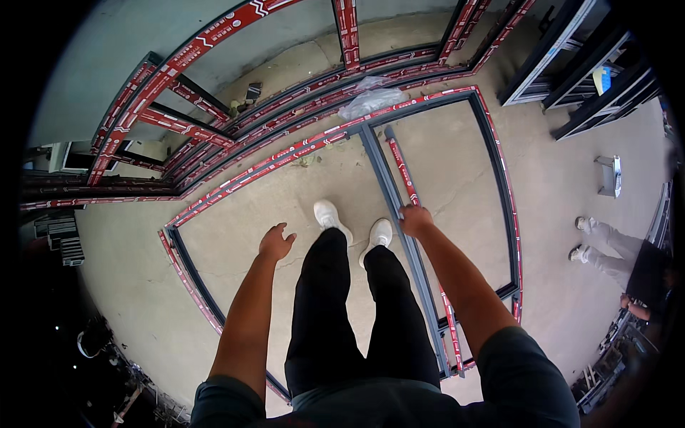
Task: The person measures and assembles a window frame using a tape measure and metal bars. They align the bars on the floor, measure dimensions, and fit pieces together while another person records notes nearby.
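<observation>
A large dark grey metal window frame (499,178), wrapped in red and white protective film, lies flat on the concrete floor around my feet. My right hand (415,220) is closed on a loose red-taped strip (403,171) that lies along the frame's grey centre bar (382,182). My left hand (275,243) hovers with fingers apart above the bare concrete inside the frame's left opening, holding nothing. My white shoes stand just left of the centre bar.
More red-taped frames (214,107) lean and lie stacked at the back left. A crumpled clear plastic sheet (371,100) rests on them. Dark frames (592,71) stand at the upper right. Another person (628,260) in light trousers stands at the right.
</observation>
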### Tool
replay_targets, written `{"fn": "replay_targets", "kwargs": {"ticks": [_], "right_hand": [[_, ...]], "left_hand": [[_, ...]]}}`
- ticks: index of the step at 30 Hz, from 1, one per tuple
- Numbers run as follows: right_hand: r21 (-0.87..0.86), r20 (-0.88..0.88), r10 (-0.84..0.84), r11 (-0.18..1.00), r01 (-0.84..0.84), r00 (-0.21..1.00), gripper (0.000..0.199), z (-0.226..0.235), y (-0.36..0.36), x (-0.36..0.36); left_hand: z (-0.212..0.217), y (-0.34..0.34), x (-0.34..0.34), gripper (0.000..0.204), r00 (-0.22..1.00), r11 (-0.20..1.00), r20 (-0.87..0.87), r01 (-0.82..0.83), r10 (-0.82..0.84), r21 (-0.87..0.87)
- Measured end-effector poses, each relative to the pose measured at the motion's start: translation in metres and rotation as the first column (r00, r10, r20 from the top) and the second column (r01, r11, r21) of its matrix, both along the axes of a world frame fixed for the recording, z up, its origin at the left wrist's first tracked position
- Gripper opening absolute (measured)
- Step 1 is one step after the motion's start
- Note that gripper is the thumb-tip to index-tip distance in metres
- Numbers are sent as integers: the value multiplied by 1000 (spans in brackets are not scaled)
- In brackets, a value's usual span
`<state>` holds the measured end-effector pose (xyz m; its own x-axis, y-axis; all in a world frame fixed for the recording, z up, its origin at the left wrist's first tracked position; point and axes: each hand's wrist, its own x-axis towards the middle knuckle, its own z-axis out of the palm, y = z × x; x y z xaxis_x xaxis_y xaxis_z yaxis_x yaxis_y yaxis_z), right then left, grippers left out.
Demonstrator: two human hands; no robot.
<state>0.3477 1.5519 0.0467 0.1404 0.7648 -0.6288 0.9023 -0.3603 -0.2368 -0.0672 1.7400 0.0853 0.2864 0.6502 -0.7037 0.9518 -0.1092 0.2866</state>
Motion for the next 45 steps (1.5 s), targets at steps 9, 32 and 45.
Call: {"fn": "replay_targets", "kwargs": {"ticks": [9, 32, 45], "right_hand": [[183, 201, 146, 966, -184, 968, 47, -177, 262, 59], [146, 516, 506, 743, -653, 691, 39, -416, 392, 52], [396, 323, 532, 676, -622, 783, 22, -375, 345, 43]], "left_hand": [[-238, 167, 137, 75, 973, 977, -128, 203, -193, 65], [-442, 261, 204, 45, 811, 714, -346, 582, -472, 389], [-427, 228, 153, 53, 836, 675, -147, 519, -529, 525]]}}
